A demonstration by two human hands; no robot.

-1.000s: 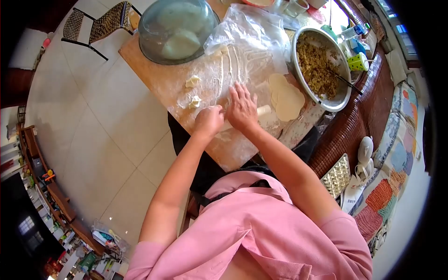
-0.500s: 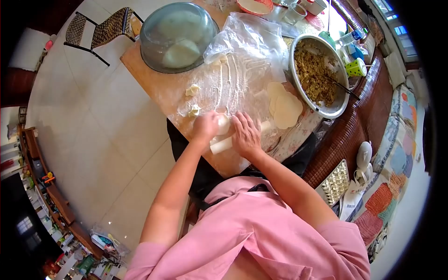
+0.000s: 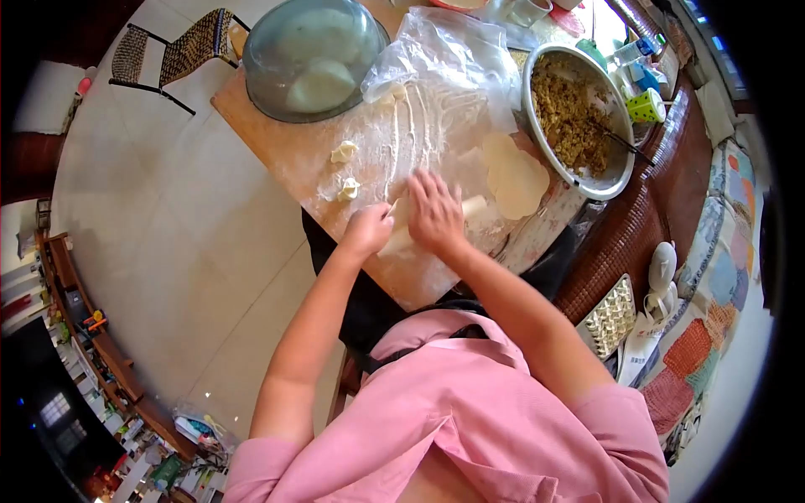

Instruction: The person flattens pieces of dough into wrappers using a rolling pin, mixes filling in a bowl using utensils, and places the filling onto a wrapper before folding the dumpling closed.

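My left hand [image 3: 369,232] is closed in a pinch on the edge of a small dough wrapper [image 3: 402,211], which my hands partly hide. My right hand [image 3: 436,212] lies with fingers stretched out over a pale rolling pin [image 3: 475,209], its palm pressing on it. One end of the pin shows to the right of that hand. Thin rolled wrappers [image 3: 516,183] lie overlapping just to the right. Two small lumps of dough [image 3: 345,152] rest on the floured board [image 3: 289,159], beyond my left hand.
A large metal bowl of filling [image 3: 579,117] with dark sticks in it stands at the right. At the far left of the board is an upturned translucent bowl [image 3: 314,63] over pale dough. Clear plastic sheeting [image 3: 449,50] lies beside it. A woven chair [image 3: 189,54] stands on the floor.
My right hand has shifted slightly up the board over the rolling pin. My left hand now pinches the wrapper's edge, and the wrapper is more covered. The view has tilted slightly.
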